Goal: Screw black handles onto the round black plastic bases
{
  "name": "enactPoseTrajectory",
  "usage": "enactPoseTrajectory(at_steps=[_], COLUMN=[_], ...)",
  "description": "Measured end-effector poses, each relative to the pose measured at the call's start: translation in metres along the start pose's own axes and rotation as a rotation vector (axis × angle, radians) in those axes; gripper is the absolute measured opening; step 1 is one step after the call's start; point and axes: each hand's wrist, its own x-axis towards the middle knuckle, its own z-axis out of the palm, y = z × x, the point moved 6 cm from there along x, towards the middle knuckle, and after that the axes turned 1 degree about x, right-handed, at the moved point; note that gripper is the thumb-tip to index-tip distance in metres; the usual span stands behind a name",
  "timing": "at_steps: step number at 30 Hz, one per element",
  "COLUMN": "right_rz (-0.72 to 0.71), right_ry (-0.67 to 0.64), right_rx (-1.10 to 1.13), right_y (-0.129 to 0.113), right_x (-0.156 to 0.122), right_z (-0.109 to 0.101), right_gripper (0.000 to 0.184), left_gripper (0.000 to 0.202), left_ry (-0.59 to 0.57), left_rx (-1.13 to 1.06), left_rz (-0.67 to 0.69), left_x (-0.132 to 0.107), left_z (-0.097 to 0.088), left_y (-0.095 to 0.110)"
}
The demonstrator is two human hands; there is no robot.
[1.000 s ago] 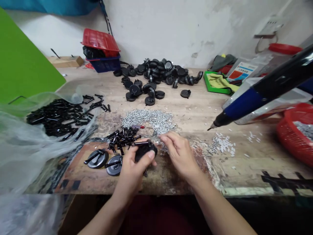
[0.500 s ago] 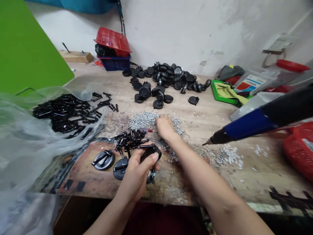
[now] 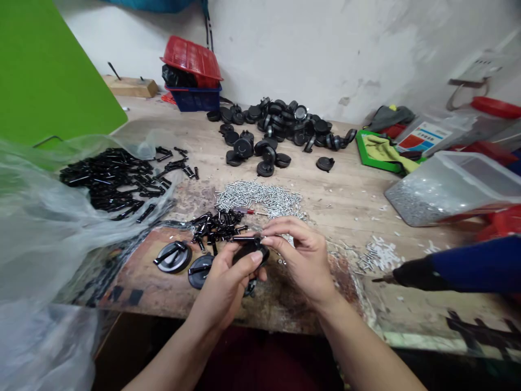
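Observation:
My left hand (image 3: 230, 277) is closed around a round black suction-cup-like part (image 3: 244, 254), with a thin black lever (image 3: 243, 239) along its top. My right hand (image 3: 307, 255) pinches at the right end of that lever; whatever sits between its fingertips is too small to make out. Two similar round parts with levers, one nearer the left (image 3: 173, 257) and one beside my left hand (image 3: 199, 271), lie on the work board; another is mostly hidden under the hand. Just beyond are a heap of black levers (image 3: 215, 227), a pile of silver screws (image 3: 260, 195) and a small screwdriver (image 3: 244, 211).
A blue power screwdriver (image 3: 468, 269) juts in from the right above white plastic bits (image 3: 380, 254). Behind it stands a clear bin (image 3: 427, 190). Many black round parts (image 3: 280, 125) are heaped by the wall. At left, a plastic bag (image 3: 49, 228) holds more levers.
My right hand has come back from the screw pile to the part in my left hand. The blue power screwdriver has swung lower and further right.

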Motion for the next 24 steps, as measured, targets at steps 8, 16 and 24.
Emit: enactPoseTrajectory(at_steps=[8,16,24], right_rz=[0.06,0.141,0.236], right_ry=[-0.035,-0.135,-0.078], right_rx=[0.038,0.097,0.15], right_y=[0.001,0.001,0.006], right_x=[-0.007,-0.011,-0.024], right_z=[-0.018,-0.027,-0.038], right_gripper=[0.012,0.019,0.016], left_gripper=[0.041,0.043,0.042], left_ry=[0.037,0.053,-0.03], left_rx=[0.252,0.777,0.926], left_rz=[0.135,0.486,0.61], left_x=[-0.009,-0.015,-0.017], left_z=[0.012,0.02,0.03], left_y=[-0.001,0.009,0.01])
